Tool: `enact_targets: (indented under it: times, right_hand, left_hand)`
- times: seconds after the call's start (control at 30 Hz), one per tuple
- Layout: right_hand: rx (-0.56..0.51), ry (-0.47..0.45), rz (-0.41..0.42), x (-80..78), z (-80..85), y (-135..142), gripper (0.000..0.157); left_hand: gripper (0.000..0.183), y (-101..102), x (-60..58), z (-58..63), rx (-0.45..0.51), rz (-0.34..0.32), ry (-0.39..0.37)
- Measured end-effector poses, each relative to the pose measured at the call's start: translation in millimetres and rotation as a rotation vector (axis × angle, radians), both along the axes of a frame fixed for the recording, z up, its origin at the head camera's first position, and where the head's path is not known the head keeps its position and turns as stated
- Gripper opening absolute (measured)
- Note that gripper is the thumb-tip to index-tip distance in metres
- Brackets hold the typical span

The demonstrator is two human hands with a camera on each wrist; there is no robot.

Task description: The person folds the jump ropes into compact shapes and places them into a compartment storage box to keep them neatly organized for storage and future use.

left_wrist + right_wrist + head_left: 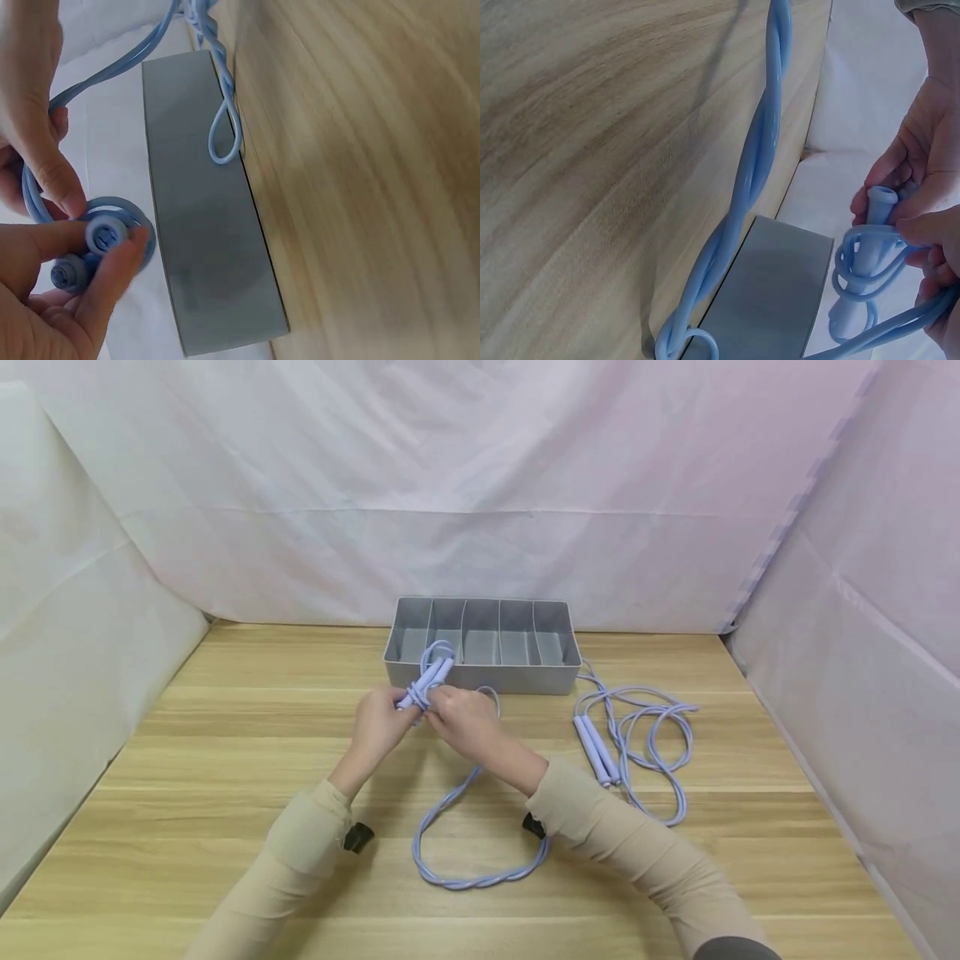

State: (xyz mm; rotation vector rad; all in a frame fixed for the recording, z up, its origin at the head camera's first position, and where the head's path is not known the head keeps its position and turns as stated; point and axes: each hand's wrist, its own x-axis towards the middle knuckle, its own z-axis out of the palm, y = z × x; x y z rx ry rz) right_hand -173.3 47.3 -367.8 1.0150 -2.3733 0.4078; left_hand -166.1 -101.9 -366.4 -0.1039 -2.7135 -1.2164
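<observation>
A light-blue jump rope point(424, 687) is held up in front of the grey divided box. My left hand point(381, 724) pinches its two handles point(105, 235) together near their ends. Beside it, my right hand point(468, 720) grips the doubled cord, and several turns of cord point(855, 259) wrap around the handles. From the right hand the rest of the cord, loosely twisted, hangs down and forms a wide loop point(480, 882) over the table toward the person.
The grey box point(480, 678) with several compartments stands at the back middle of the wooden table point(247, 735). To its right lies a second light-blue jump rope point(660, 760), handles side by side, cord in loose loops. White cloth point(465, 552) encloses the back and sides.
</observation>
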Motion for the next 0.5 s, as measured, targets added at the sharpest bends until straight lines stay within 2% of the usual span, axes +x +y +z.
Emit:
enact_targets:
  times: [0.23,0.37,0.5]
  right_hand:
    - [-0.015,0.043,0.018,1.4,-0.7,-2.2,0.012]
    - [-0.009,0.071,0.018,2.4,-1.1,-3.7,0.013]
    - [-0.010,0.097,0.021,3.3,-2.0,-4.8,0.016]
  left_hand:
    - [0.024,-8.7,0.8,-1.7,0.366,-0.017,-0.203]
    - [0.030,-14.4,1.0,-1.1,0.495,-0.032,-0.307]
    - [0.034,-19.6,1.1,-0.5,0.585,-0.058,-0.372]
